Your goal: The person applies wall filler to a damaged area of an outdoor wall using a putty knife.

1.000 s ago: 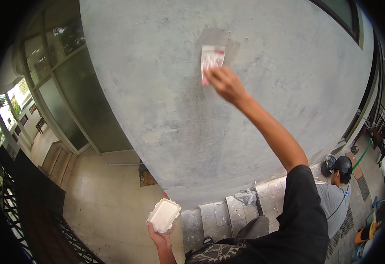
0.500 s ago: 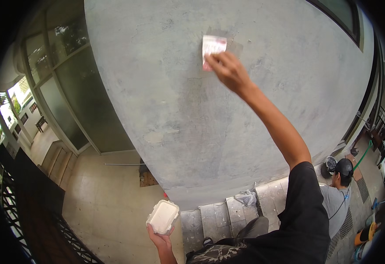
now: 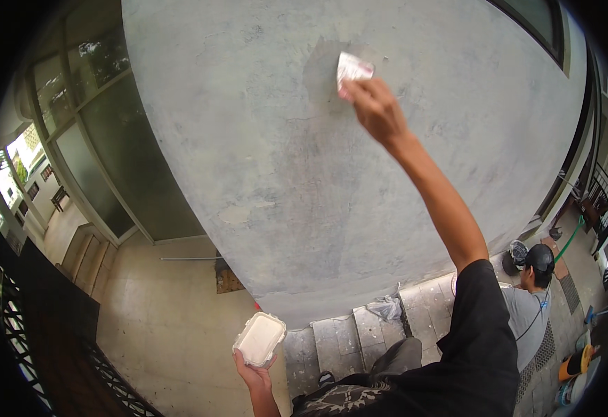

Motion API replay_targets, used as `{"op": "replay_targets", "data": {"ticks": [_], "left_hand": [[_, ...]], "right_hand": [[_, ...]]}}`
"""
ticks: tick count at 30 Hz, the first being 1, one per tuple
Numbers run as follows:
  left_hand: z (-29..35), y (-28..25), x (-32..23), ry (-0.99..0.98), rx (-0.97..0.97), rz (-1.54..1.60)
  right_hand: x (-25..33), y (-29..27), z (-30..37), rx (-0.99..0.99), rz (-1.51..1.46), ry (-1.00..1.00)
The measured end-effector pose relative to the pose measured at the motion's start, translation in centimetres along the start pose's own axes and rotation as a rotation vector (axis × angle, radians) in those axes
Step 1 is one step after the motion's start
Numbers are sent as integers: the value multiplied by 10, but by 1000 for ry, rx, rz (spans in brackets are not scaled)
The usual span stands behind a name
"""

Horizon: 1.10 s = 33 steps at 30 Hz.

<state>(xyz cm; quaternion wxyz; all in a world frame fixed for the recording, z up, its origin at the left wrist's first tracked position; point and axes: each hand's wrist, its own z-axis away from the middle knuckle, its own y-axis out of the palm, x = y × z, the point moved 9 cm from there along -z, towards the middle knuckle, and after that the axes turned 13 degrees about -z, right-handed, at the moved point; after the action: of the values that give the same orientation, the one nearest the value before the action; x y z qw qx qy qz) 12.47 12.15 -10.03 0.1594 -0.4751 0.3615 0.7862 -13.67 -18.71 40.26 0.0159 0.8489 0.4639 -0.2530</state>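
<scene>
My right hand (image 3: 382,115) is raised on an outstretched arm and closed around a thin white scraper (image 3: 354,68) with pinkish marks. The scraper's blade lies against the grey wall (image 3: 248,118), at a darker, damp-looking patch (image 3: 321,69). Low on the left, my left hand (image 3: 254,375) grips a shallow off-white tray (image 3: 282,335) from beneath and the side. Smooth whitish paste (image 3: 260,338) covers the tray's inside.
Stone steps (image 3: 338,337) run along the wall's foot, with a crumpled plastic bag (image 3: 387,308) on them. A person (image 3: 526,313) in grey is close on my right, near a dark bucket (image 3: 514,258). Glass panels (image 3: 137,153) stand left.
My right hand has moved to the right along the wall, and the scraper has tilted. The dark patch left of it shows more. My left hand still holds the tray.
</scene>
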Motion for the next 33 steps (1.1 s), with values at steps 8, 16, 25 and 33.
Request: {"op": "replay_targets", "data": {"ticks": [8,16,25,33], "left_hand": [[4,15,-1,-30,57,70],[2,6,1,-11,23,-12],[5,1,-5,-4,30,-25],[4,2,-7,-2,31,12]], "right_hand": [[54,-20,36,-75,-204,83],[40,33,82,67,26,73],[35,-32,54,-271,-52,87],[-16,-37,33,-249,14,202]]}}
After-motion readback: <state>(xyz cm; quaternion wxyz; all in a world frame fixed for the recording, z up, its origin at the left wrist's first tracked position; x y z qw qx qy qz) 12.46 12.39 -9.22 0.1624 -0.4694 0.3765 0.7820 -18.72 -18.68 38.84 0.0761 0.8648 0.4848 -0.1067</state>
